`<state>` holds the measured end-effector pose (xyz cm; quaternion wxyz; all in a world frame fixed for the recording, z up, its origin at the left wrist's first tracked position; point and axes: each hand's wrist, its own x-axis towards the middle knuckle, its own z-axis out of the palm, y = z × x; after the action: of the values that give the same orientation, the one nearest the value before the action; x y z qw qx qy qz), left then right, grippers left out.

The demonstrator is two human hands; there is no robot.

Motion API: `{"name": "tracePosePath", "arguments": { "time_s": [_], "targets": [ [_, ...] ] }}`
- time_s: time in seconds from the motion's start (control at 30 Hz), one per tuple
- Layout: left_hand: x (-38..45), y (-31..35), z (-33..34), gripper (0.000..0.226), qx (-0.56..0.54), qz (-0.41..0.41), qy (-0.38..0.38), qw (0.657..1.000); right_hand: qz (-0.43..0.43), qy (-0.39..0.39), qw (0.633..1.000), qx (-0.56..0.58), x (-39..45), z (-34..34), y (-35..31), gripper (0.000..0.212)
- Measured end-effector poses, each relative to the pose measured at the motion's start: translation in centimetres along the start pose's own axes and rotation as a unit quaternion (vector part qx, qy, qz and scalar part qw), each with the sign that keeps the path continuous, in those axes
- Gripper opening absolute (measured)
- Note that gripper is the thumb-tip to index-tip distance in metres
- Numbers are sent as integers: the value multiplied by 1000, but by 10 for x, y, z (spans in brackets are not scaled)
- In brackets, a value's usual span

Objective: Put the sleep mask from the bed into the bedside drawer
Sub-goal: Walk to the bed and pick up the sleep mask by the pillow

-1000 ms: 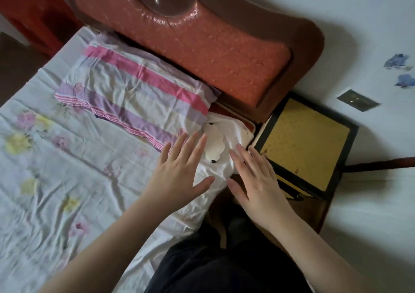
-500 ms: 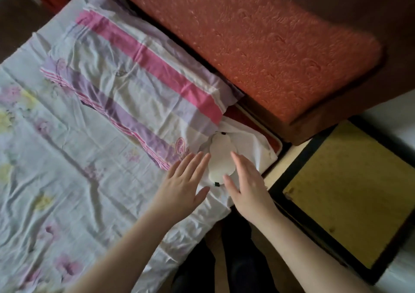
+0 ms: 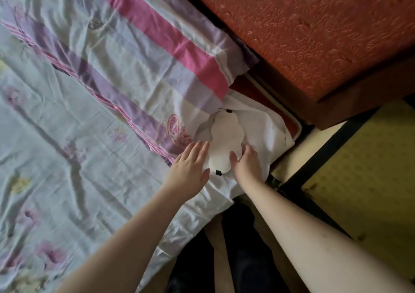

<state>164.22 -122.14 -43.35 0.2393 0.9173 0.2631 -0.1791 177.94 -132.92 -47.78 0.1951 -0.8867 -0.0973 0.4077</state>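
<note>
**Hands flank the mask at the bed's corner**

The white, lobed fabric sleep mask (image 3: 224, 139) lies flat at the bed's corner nearest the orange headboard (image 3: 314, 34). The left hand (image 3: 190, 169), fingers spread, and right hand (image 3: 247, 164), loosely curled, touch its near end, neither gripping.

Dim, soft, slightly motion-blurred light

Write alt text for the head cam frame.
Two bare hands reach a white sleep mask lying at the corner of a bed: left hand flat beside it, right hand at its right edge. A striped pillow lies behind, a yellow-topped bedside table to the right.
</note>
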Motion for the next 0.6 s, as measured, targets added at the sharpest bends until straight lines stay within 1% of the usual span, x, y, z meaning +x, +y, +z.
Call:
{"name": "tracePosePath", "arguments": {
  "time_s": [0.1,0.17,0.23,0.3,0.33,0.4,0.43,0.53,0.6],
  "targets": [
    [-9,-5,-1,69,-7,-11,13,1000,94,14,988,125,9,6,-7,53],
    [-18,-11,1,62,-14,-14,27,999,124,14,973,196,10,8,-12,52],
    [-23,-14,2,57,-35,-21,33,999,133,4,965,225,9,9,-14,56],
    [-26,-14,2,55,-60,-37,29,997,118,-12,969,218,2,4,-18,55],
    [-27,-12,1,55,-74,-47,24,996,102,-11,971,217,-2,1,-19,48],
    [-32,-5,-3,57,-93,-59,9,994,62,12,972,228,-16,-8,-20,35],
    [-35,0,-6,58,-92,-55,-1,994,42,23,972,230,-25,-15,-22,33],
    [-44,20,-19,59,-122,-38,-13,992,-18,40,982,186,-52,-41,-27,36],
    [-53,33,-34,61,-165,-21,15,986,-60,38,982,172,-75,-60,-31,38]
  ]
}}
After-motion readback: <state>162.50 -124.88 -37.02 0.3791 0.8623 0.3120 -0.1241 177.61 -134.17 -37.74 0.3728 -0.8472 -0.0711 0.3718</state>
